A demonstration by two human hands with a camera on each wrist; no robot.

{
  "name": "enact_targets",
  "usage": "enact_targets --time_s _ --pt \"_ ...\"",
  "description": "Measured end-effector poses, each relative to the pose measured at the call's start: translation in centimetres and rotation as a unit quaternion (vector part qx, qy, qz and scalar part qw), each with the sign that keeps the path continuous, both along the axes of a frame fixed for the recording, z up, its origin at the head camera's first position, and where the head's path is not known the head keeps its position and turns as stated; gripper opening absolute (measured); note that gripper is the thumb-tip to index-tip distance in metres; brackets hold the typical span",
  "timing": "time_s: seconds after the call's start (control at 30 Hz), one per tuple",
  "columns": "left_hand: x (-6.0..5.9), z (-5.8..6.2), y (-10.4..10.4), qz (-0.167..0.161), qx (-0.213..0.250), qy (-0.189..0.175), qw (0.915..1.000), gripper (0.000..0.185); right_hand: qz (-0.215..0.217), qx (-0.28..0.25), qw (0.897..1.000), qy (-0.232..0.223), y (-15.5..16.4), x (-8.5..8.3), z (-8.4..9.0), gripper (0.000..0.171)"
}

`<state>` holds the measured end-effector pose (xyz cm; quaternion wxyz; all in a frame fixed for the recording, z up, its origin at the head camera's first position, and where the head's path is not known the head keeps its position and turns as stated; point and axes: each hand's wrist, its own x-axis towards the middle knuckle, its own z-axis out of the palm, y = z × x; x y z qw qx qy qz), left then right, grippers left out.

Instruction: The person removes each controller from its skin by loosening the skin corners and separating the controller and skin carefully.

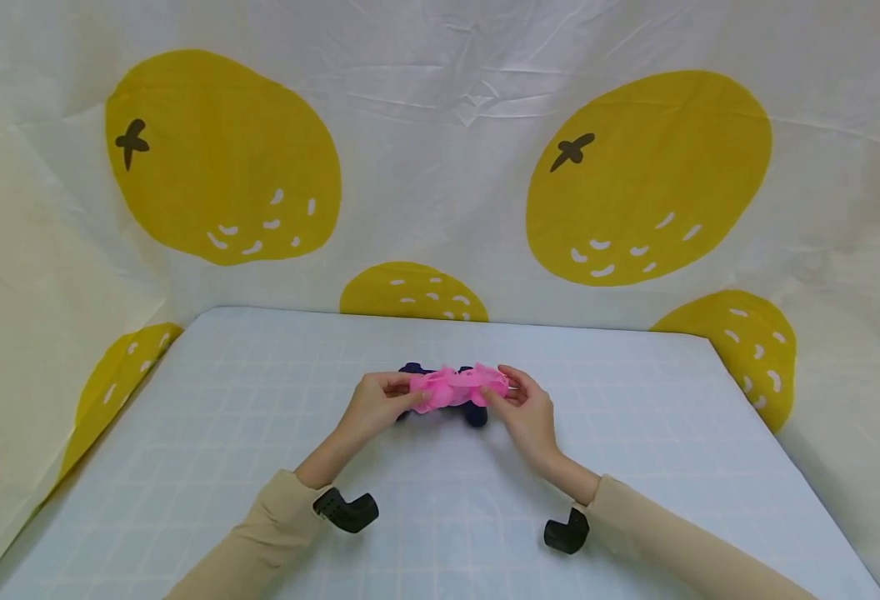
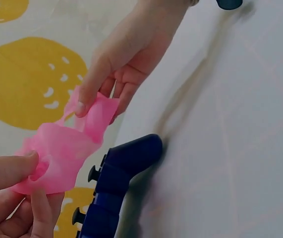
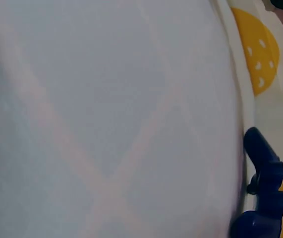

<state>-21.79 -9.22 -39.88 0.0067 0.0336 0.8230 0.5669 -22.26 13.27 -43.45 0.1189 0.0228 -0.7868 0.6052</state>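
Observation:
A soft pink silicone controller cover (image 1: 458, 388) is stretched between both hands above the table. My left hand (image 1: 374, 408) pinches its left end, thumb in front and fingers behind. The right hand (image 1: 533, 417) pinches the other end the same way. In the left wrist view the cover (image 2: 57, 151) looks thin and creased, with an opening near the left thumb. A dark blue game controller (image 1: 476, 415) lies on the table just behind and below it, partly hidden by the cover. Its two thumbsticks stand out in the left wrist view, where the controller (image 2: 131, 156) shows side-on.
The table (image 1: 440, 517) has a pale cloth with a faint grid. A white curtain (image 1: 440, 167) printed with yellow fruit hangs behind and at both sides. Black wrist cameras (image 1: 346, 510) sit at both beige sleeves (image 1: 275, 517).

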Motion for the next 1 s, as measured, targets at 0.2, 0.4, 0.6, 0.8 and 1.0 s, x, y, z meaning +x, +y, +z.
enact_targets --time_s 0.2,0.4,0.6,0.8,1.0 --pt "-0.2 -0.4 0.2 -0.029 -0.055 0.015 0.998 0.021 0.022 0.02 0.999 -0.033 0.4 -0.2 0.3 0.035" --pt "-0.6 -0.9 -0.3 -0.096 -0.044 0.005 0.9944 0.028 0.066 0.054 0.995 -0.049 0.9 -0.2 0.5 0.031" --pt "-1.2 -1.7 -1.3 -0.204 0.002 -0.028 0.9786 0.03 0.085 0.071 0.992 -0.062 1.3 0.1 1.2 0.03" --pt "-1.4 -1.9 -1.8 -0.25 0.012 -0.028 0.9677 0.036 0.106 0.03 0.989 -0.099 1.8 0.2 1.5 0.032" --pt "-1.3 -1.8 -1.6 -0.277 0.017 0.0 0.9607 0.039 0.17 -0.026 0.972 -0.161 2.3 0.1 1.8 0.038"
